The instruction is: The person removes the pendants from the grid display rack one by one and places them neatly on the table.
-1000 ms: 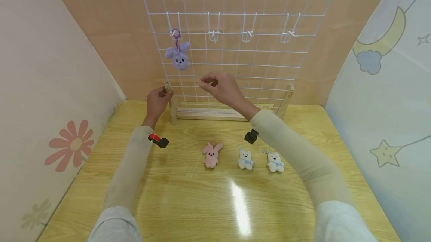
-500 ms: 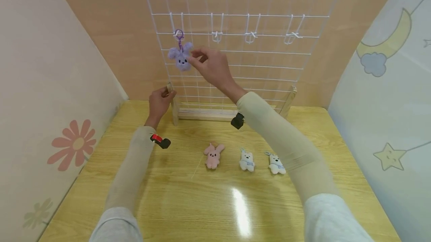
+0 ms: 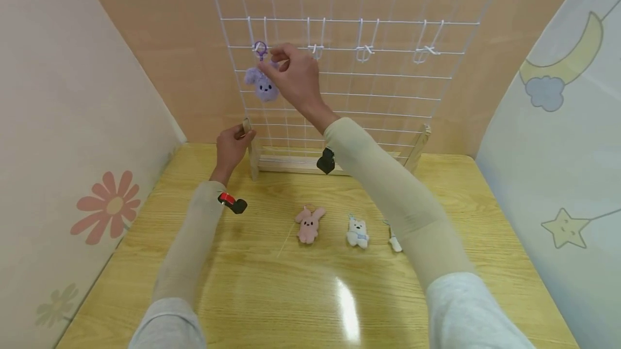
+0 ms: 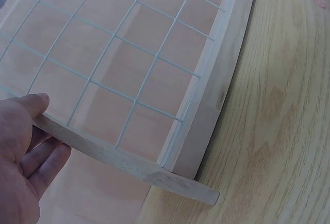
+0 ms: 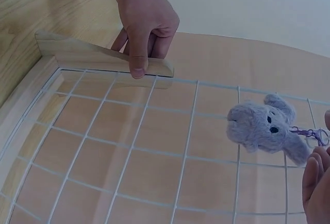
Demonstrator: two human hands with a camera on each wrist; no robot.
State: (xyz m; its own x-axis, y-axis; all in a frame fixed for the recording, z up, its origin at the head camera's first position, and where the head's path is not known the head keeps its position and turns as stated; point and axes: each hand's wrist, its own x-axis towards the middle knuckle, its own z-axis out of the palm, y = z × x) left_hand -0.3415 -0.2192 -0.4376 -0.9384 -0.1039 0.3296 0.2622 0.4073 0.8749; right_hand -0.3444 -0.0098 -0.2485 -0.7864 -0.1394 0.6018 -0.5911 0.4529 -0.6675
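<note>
A purple plush bunny keychain [image 3: 266,89] hangs by its ring from the leftmost hook of the white wire grid rack [image 3: 378,94]. My right hand [image 3: 297,75] is beside the keychain's ring, with thumb and fingers apart. In the right wrist view the right hand [image 5: 319,185] is cut off by the frame edge, close to the purple chain [image 5: 309,133]. My left hand [image 3: 232,146] grips the rack's left wooden side post [image 4: 118,157] between thumb and fingers. The right hand partly covers one bunny ear.
On the wooden table [image 3: 271,295] lie a pink plush bunny [image 3: 308,227], a white plush bear [image 3: 357,234] and a second white plush [image 3: 395,241] partly behind the right arm. Other white hooks [image 3: 364,52] hang on the grid. Printed walls stand at both sides.
My right hand has risen and moved left, from in front of the lower grid up to the purple bunny's ring. The left hand keeps its grip on the wooden post.
</note>
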